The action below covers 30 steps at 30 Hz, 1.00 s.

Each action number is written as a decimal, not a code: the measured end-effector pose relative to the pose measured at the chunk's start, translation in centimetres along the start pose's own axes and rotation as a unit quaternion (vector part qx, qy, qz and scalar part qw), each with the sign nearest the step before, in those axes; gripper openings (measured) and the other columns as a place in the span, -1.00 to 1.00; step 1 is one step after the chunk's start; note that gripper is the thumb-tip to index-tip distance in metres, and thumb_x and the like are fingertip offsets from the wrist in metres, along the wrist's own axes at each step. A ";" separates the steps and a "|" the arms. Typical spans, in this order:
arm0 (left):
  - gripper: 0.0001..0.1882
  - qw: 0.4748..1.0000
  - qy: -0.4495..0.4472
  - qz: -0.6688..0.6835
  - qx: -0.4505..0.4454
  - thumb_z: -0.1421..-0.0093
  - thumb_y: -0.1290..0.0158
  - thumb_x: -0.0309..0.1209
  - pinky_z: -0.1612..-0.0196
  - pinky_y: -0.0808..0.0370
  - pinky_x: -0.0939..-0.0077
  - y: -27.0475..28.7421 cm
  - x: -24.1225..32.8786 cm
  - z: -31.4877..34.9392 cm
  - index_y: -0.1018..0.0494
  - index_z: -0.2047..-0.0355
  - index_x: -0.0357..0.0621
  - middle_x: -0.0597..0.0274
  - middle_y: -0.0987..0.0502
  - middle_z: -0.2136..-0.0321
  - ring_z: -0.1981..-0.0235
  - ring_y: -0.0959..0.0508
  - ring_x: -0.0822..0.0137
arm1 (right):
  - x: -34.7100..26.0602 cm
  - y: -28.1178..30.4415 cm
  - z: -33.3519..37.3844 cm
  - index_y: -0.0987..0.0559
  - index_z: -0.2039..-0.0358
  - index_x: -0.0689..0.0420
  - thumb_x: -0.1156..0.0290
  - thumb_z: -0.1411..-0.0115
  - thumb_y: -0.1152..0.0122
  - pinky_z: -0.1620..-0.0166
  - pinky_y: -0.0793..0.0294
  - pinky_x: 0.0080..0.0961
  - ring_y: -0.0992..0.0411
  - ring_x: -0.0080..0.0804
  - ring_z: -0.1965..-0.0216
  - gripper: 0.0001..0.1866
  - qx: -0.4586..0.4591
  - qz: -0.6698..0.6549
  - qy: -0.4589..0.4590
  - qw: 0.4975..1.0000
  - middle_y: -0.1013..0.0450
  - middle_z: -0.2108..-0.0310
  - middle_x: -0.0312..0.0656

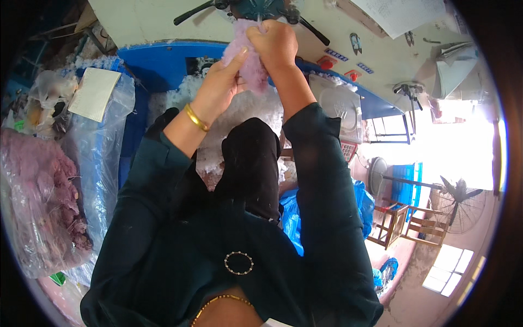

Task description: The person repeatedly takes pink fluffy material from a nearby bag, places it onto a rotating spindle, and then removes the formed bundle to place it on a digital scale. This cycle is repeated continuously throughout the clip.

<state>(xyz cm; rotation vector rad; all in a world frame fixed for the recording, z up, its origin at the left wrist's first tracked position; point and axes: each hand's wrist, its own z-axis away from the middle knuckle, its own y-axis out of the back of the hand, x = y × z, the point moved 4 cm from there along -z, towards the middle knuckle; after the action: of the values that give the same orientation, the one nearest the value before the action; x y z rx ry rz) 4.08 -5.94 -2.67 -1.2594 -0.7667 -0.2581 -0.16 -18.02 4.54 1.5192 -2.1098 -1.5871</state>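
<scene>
A fluffy lilac plush piece hangs between my hands at the table's front edge. My right hand is closed around its upper right part, close beneath a dark machine head with black handles. My left hand grips the plush from the left side, thumb on top and fingers partly behind it. A thin metal tip at the machine meets the top of the plush; whether it goes inside, I cannot tell. A gold bangle circles my left wrist.
The pale tabletop has a blue front edge. Small snips, red switches and paper sheets are at right. White fluff surrounds my legs. At left, a clear bag holds lilac plush pieces beside a notebook.
</scene>
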 end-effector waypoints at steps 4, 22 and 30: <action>-0.81 0.997 -0.030 -0.050 0.048 -0.20 -0.09 -0.37 0.27 -0.48 0.54 -3.5 -1.0 5.4 -0.50 0.30 -0.28 0.26 -0.54 0.42 0.44 -0.53 0.42 | -0.9 1.1 3.8 -0.43 0.72 0.20 0.15 0.14 -0.19 0.53 -0.29 -0.20 -0.31 0.03 0.62 -0.65 0.030 -0.020 0.004 0.999 -0.32 0.70 0.03; -0.66 0.911 -0.202 -0.356 0.051 -0.18 -0.13 -0.22 0.65 -0.30 0.56 -2.0 2.6 1.6 -0.50 0.53 -0.29 0.29 -0.48 0.72 0.73 -0.41 0.51 | -0.6 1.2 1.9 -0.56 0.62 0.24 0.13 0.06 -0.17 0.41 -0.43 -0.20 -0.46 0.01 0.53 -0.64 -0.069 -0.122 -0.065 0.988 -0.45 0.62 0.06; -0.65 0.938 -0.143 -0.316 0.012 -0.22 -0.06 -0.15 0.27 -0.47 0.58 -1.5 1.6 4.3 -0.53 0.27 -0.24 0.32 -0.57 0.41 0.38 -0.54 0.46 | 0.2 0.9 3.7 -0.43 0.74 0.27 0.24 0.07 -0.20 0.53 -0.32 -0.24 -0.28 -0.02 0.68 -0.65 -0.020 -0.132 -0.020 0.991 -0.31 0.71 0.08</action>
<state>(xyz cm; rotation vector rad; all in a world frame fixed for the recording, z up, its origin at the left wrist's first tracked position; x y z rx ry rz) 2.75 -2.12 -0.08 -1.0040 -1.4203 -0.5904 -3.00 -15.72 3.41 1.8320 -1.9489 -1.7412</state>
